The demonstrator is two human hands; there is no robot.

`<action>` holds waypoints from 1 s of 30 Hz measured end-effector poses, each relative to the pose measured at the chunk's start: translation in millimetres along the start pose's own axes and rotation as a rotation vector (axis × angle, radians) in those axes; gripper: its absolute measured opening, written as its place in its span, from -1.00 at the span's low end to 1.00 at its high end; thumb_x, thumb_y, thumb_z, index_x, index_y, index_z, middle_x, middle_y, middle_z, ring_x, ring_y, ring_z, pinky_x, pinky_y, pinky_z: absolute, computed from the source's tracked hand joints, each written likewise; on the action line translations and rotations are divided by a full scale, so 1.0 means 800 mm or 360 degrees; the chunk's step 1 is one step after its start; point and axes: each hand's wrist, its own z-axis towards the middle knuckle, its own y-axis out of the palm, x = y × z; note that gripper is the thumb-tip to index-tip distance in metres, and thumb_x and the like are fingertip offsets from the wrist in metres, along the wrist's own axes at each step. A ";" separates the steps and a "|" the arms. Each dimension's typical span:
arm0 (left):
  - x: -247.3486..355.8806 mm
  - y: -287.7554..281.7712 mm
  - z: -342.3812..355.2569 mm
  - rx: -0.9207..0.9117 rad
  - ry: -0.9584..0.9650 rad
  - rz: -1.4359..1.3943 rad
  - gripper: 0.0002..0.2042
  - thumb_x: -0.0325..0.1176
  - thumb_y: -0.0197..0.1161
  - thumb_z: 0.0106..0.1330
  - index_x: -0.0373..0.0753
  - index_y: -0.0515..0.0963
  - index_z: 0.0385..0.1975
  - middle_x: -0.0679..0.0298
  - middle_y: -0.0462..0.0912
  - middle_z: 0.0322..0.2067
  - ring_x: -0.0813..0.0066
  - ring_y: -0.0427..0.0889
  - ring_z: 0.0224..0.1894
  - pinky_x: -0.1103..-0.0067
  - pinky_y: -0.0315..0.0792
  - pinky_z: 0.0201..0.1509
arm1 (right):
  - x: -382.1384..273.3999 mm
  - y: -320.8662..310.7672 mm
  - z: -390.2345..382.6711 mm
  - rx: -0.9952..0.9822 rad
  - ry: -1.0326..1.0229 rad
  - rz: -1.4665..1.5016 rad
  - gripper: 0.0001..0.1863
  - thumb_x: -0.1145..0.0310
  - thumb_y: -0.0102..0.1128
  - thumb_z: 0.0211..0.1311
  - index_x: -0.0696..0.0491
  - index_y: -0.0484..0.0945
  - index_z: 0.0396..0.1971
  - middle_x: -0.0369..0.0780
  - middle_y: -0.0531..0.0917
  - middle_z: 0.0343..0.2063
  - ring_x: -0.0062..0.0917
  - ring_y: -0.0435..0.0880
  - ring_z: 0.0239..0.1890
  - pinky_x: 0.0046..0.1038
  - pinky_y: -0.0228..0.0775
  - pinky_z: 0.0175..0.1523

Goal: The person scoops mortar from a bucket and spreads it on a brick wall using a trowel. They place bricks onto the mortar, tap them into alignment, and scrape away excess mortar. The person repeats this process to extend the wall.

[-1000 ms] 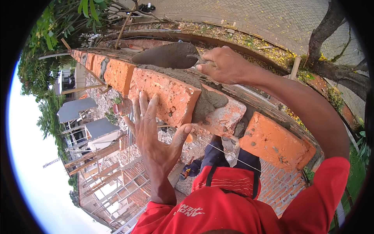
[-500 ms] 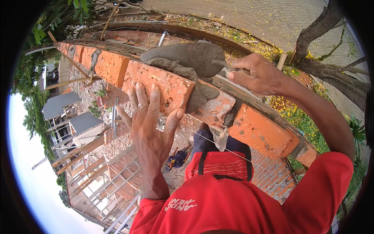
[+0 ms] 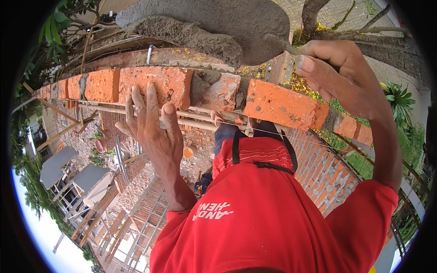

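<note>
My right hand (image 3: 348,77) grips a trowel (image 3: 261,27) by its handle, fingers wrapped round it. Its broad grey blade is raised above the far side of a brick wall, with a thick ridge of wet mortar (image 3: 191,38) along the near edge. My left hand (image 3: 154,132) rests its spread fingertips on the near side of an orange brick (image 3: 157,82) in the top course. Right of that brick, grey mortar (image 3: 202,86) smears a lower brick surface. Farther right sits another raised brick (image 3: 280,103).
A thin taut string (image 3: 296,136) runs along the wall's near side. Far below lie rubble, an orange-topped bucket (image 3: 189,151) and part of another person (image 3: 203,184). Bamboo poles (image 3: 182,119) cross under the wall. A tree trunk (image 3: 387,54) stands at far right.
The trowel has risen from the wall top, up and away, still carrying mortar. My right hand moved with it. My left hand stays at the same brick; the view has shifted.
</note>
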 end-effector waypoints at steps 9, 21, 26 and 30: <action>-0.043 -0.010 0.023 0.0123 -0.0009 -0.0697 -0.51 -0.01 0.02 0.64 -0.22 0.57 0.32 0.02 0.57 0.32 0.05 0.41 0.47 0.02 -0.24 0.64 | -0.012 0.110 -0.117 0.0782 -0.0091 -0.1041 -0.79 0.38 0.31 0.40 0.25 0.61 -0.18 -0.08 0.61 -0.50 -0.26 0.65 -0.49 -0.30 0.45 -0.40; -0.057 -0.082 0.140 -0.0484 0.0711 -0.0326 -0.57 -0.15 0.43 0.30 -0.09 0.66 0.15 -0.02 0.66 0.11 -0.01 0.61 0.18 0.20 0.48 0.24 | 0.088 0.317 -0.069 -0.0168 -0.0293 0.0189 -0.60 0.15 0.12 0.50 0.24 0.54 -0.33 0.07 0.61 -0.37 0.04 0.62 -0.26 -0.05 0.42 -0.10; -0.024 -0.075 0.153 -0.1020 0.0627 -0.0403 -0.65 -0.26 0.48 0.21 -0.12 0.74 0.02 -0.01 0.78 -0.15 0.07 0.75 -0.10 0.30 0.58 0.02 | 0.111 0.395 0.054 -0.0363 -0.0267 0.0535 -0.56 0.14 0.11 0.50 0.28 0.53 -0.40 0.01 0.55 -0.55 -0.23 0.53 -0.46 -0.16 0.39 -0.24; -0.019 -0.066 0.158 -0.0890 0.0631 -0.0222 -0.67 -0.29 0.51 0.16 -0.12 0.76 -0.05 0.06 0.80 -0.19 0.12 0.75 -0.14 0.32 0.58 -0.02 | 0.127 0.419 0.113 -0.0077 -0.0431 0.0497 -0.56 0.15 0.12 0.51 0.25 0.55 -0.44 -0.09 0.46 -0.67 -0.43 0.40 -0.56 -0.24 0.34 -0.33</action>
